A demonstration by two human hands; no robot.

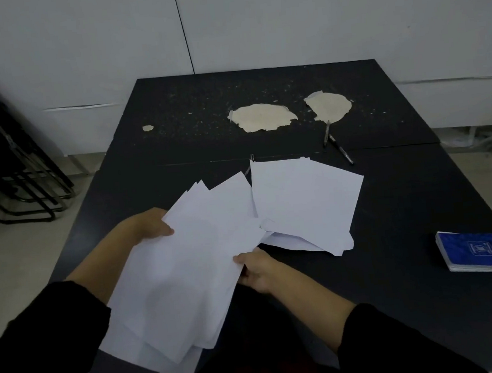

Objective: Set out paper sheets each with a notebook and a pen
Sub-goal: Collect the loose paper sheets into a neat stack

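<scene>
The loose paper sheets (170, 282) are thin and very light, and they look floppy: they bend under their own weight where they hang past the near edge of the worktop (404, 202). They probably slide easily over one another, so a fanned bundle like this one is likely to shed sheets unless it is pinched at the edges from both sides or squared up first. One sheet is best taken by a corner or a long edge, peeled off the top

The left hand (150, 224) grips the far left edge of the fanned bundle, thumb on top and fingers beneath. The right hand (258, 270) grips its right edge lower down, thumb on the paper and fingers curled under it. The bundle sits at the near left, partly raised off the worktop

The sheets are plain white and unmarked, with a few bent corners. A second loose pile of white sheets (305, 202) lies flat in the middle of the worktop, just right of the held bundle and overlapped by it

A blue-covered stack of notebooks (475, 251) rests at the near right, well apart from the paper. Dark pens (339, 148) lie beyond the flat pile, near pale worn patches in the black surface
</scene>
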